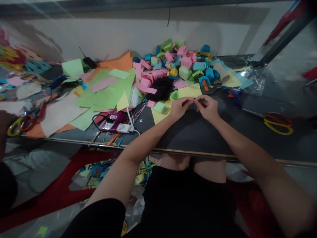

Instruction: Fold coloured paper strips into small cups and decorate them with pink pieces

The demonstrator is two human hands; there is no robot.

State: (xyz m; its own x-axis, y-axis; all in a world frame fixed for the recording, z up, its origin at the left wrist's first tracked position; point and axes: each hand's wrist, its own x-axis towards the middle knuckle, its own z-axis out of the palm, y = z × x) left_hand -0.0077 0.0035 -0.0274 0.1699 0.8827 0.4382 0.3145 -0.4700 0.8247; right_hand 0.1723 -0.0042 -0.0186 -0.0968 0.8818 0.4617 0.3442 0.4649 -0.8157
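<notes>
as left hand point(178, 108) pinches pink paper point(190, 99), right hand point(208, 107) does too.

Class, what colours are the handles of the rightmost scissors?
The rightmost scissors have one in red, one in yellow; see the head view.

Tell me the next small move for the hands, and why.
Probably squeeze the small pink piece, likely paper, to shape it: the left hand pinches it, the right hand is close beside it, and the blue glue gun lies unheld.
</notes>
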